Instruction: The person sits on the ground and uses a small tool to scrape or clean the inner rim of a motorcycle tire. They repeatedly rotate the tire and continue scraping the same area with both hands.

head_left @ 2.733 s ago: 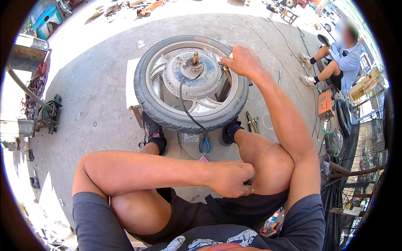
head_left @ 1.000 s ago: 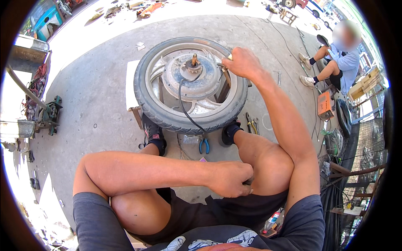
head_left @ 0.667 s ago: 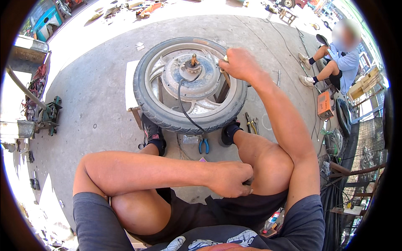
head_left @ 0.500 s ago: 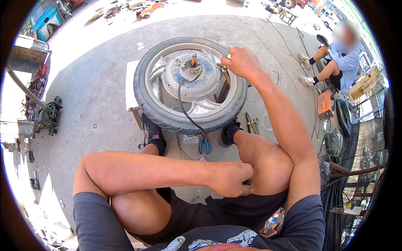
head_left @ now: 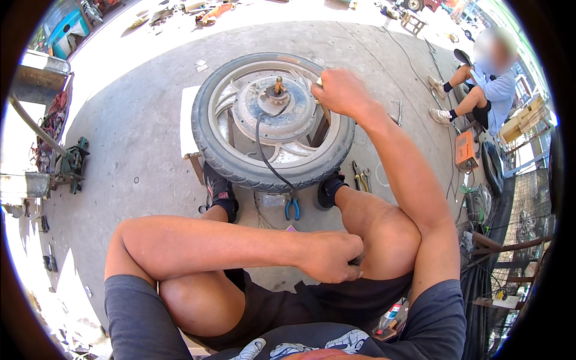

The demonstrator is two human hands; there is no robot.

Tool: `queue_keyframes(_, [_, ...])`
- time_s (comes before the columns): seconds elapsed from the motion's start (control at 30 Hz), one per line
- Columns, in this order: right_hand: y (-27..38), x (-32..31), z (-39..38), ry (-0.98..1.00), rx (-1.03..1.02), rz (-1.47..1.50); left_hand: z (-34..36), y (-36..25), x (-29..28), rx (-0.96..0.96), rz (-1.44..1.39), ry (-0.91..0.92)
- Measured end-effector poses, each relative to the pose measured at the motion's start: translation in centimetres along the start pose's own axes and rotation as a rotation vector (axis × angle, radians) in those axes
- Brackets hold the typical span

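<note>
A hub-motor wheel (head_left: 207, 144) with a black tyre and grey cast spokes lies flat before me, propped on a white-topped support (head_left: 188, 120). A black cable (head_left: 259, 144) runs from its axle (head_left: 278, 85) over the near edge of the tyre. At the hub's right edge my right hand (head_left: 343, 93) is closed around a tool with a pale handle (head_left: 320, 83); its lower end cannot be made out. My left hand (head_left: 331, 257) rests closed by my right knee. Something dark shows between its fingers, too hidden to name.
Blue-handled pliers (head_left: 292, 209), yellow-handled pliers (head_left: 359, 177) and a wrench (head_left: 366, 179) lie on the concrete near my feet. Farther right are a thin metal tool (head_left: 399, 113) and an orange box (head_left: 465, 151). Another person (head_left: 497, 90) sits at the far right. A machine (head_left: 71, 167) stands left.
My right hand has shifted slightly left over the wheel, with the pale-handled tool still in it. The left hand and the wheel stay put.
</note>
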State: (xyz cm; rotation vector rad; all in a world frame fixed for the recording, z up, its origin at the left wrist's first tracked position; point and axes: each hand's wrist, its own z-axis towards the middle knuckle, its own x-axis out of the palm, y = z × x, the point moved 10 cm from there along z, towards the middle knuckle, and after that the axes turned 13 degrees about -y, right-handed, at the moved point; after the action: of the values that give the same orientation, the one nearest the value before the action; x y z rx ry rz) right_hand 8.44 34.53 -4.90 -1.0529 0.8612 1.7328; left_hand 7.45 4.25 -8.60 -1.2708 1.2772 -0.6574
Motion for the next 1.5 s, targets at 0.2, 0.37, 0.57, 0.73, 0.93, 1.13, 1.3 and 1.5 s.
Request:
queue_keyframes(0.2, [-2.5, -0.4, 0.0, 0.017, 0.233, -0.004, 0.1, 0.0, 0.0, 0.026, -0.004, -0.017])
queue_keyframes(0.37, [-0.9, -0.3, -0.2, 0.057, 0.167, 0.017, 0.1, 0.2, 0.2, 0.010, -0.005, -0.002])
queue_keyframes(0.57, [-0.9, -0.3, -0.1, 0.017, 0.021, 0.047, -0.1, -0.1, -0.1, 0.010, -0.002, -0.007])
queue_keyframes(0.73, [-0.4, -0.2, 0.1, 0.118, -0.011, 0.068, -0.1, -0.1, -0.1, 0.038, -0.003, -0.035])
queue_keyframes(0.93, [-0.8, -1.0, 0.0, 0.076, 0.068, -0.001, -0.2, -0.5, -0.4, -0.005, -0.011, 0.001])
queue_keyframes(1.13, [-1.8, -0.2, -0.1, 0.070, 0.043, 0.051, -0.1, 0.0, 0.0, 0.008, -0.022, -0.010])
queue_keyframes(1.3, [-2.9, 0.2, -0.1, 0.073, 0.011, 0.249, 0.1, 0.1, 0.2, 0.010, 0.002, 0.004])
queue_keyframes(1.5, [-1.4, -1.4, -0.5, 0.040, 0.076, -0.029, -0.1, 0.0, 0.1, -0.039, -0.012, 0.035])
